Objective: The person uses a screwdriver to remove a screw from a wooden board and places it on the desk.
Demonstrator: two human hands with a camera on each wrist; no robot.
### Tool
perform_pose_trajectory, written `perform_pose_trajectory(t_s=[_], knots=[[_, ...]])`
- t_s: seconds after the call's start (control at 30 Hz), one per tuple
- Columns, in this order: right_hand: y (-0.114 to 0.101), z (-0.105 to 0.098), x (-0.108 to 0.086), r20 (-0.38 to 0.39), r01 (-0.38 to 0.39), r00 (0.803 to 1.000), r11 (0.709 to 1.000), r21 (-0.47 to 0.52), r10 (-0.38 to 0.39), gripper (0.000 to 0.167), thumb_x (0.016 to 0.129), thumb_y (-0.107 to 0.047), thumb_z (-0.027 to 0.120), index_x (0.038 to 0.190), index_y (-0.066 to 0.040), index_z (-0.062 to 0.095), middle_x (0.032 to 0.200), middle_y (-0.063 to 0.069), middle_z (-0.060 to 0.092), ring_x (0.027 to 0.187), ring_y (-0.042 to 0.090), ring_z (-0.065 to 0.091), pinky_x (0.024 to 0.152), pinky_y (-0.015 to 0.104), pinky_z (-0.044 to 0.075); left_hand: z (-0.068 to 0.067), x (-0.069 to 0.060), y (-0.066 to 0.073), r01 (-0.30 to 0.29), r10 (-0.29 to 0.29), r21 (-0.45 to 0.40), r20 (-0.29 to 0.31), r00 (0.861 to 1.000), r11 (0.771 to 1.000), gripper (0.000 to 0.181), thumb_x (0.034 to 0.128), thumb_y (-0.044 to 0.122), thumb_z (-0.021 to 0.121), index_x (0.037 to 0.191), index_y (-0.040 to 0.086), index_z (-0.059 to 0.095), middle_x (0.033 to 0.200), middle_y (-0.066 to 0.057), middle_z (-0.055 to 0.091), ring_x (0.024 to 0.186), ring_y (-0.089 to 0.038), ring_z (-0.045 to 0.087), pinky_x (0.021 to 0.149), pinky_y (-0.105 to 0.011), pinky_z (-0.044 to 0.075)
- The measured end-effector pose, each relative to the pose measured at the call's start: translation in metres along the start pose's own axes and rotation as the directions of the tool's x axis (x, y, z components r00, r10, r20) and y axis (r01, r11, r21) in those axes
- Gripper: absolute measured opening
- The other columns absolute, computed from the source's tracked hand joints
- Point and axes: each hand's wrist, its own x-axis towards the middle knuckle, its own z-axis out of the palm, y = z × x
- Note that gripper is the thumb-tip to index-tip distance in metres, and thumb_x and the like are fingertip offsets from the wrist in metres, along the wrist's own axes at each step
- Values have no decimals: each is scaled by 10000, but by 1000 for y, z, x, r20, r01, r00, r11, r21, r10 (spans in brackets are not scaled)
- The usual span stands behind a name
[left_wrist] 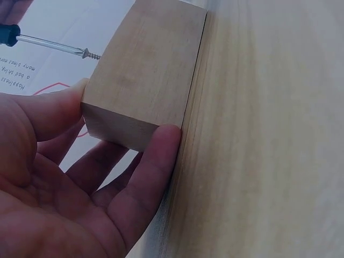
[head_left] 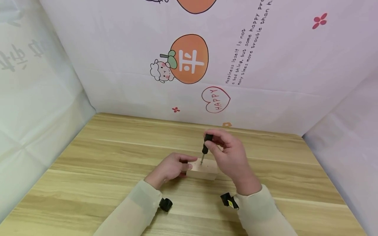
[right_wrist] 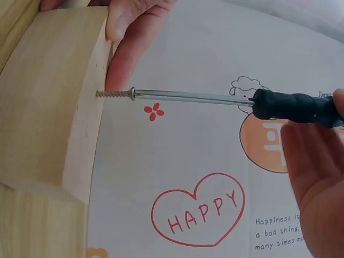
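A pale wooden block [head_left: 203,173] lies on the table, with small holes in its top face. My left hand [head_left: 172,166] grips the block's left end, thumb on the top edge and fingers around the end, as the left wrist view shows. A screw [right_wrist: 114,94] stands in the top face, most of its thread exposed. My right hand [head_left: 231,155] holds a screwdriver [head_left: 205,144] by its black handle, nearly upright above the block. The screwdriver's metal shaft [right_wrist: 188,97] meets the screw head in the right wrist view.
The wood-grain table [head_left: 118,164] reaches back to a white printed cloth [head_left: 133,91]. White cloth sides stand at left and right. A small black device is on each wrist, the left device [head_left: 166,205] and the right device [head_left: 229,200].
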Motion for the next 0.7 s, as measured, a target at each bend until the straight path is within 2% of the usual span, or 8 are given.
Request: perform_pose_trajectory(t_s=[0.13, 0.23, 0.37, 0.5, 0.6, 0.7], knots=[[-1, 3, 0, -72, -42, 997, 997, -61, 38, 307, 818, -8, 812, 1102, -88, 726, 953, 22, 608, 851, 182, 652, 758, 272, 557, 0, 0, 0, 3, -3, 5, -3, 1000, 1000, 303, 970, 106, 666, 1256, 191, 723, 1315, -3, 610, 982, -196, 586, 750, -364, 563], [1, 3, 0, -92, -54, 995, 998, -40, 50, 296, 804, 0, 818, 1073, -103, 749, 908, 11, 607, 801, 180, 660, 703, 255, 548, 0, 1, -1, 2, -2, 16, -7, 1000, 1000, 304, 967, 110, 671, 1252, 198, 725, 1294, -2, 615, 962, -199, 581, 739, -361, 562], [3, 0, 0, -30, -42, 999, 995, 86, 45, 311, 835, 88, 754, 1119, -37, 733, 964, 76, 664, 858, 221, 691, 737, 306, 570, 0, 2, -1, 2, -2, 23, -10, 1000, 1000, 300, 965, 110, 672, 1248, 194, 727, 1251, -3, 624, 940, -208, 575, 727, -360, 562], [3, -3, 0, 34, -60, 998, 980, 190, 55, 394, 887, 130, 669, 1254, -7, 630, 1056, 151, 682, 944, 271, 696, 806, 355, 569, 0, 2, 0, 7, -7, 18, -10, 1000, 1000, 298, 963, 104, 674, 1244, 187, 729, 1233, -3, 630, 936, -209, 571, 722, -359, 563], [3, -3, 0, 43, -47, 998, 983, 176, 40, 383, 902, 124, 654, 1249, -34, 616, 1077, 143, 692, 953, 267, 695, 807, 337, 567, 0, 2, 1, 8, -8, 17, -10, 1000, 1000, 297, 962, 98, 673, 1241, 182, 731, 1232, -6, 631, 929, -211, 568, 717, -360, 564], [4, -1, 1, 27, 30, 999, 995, 95, -33, 322, 881, 128, 682, 1164, -24, 661, 1048, 118, 698, 926, 253, 694, 797, 344, 571, 0, 1, 1, 7, -7, 20, -13, 1000, 1000, 297, 965, 98, 669, 1242, 185, 730, 1242, -1, 630, 924, -208, 567, 718, -359, 563]])
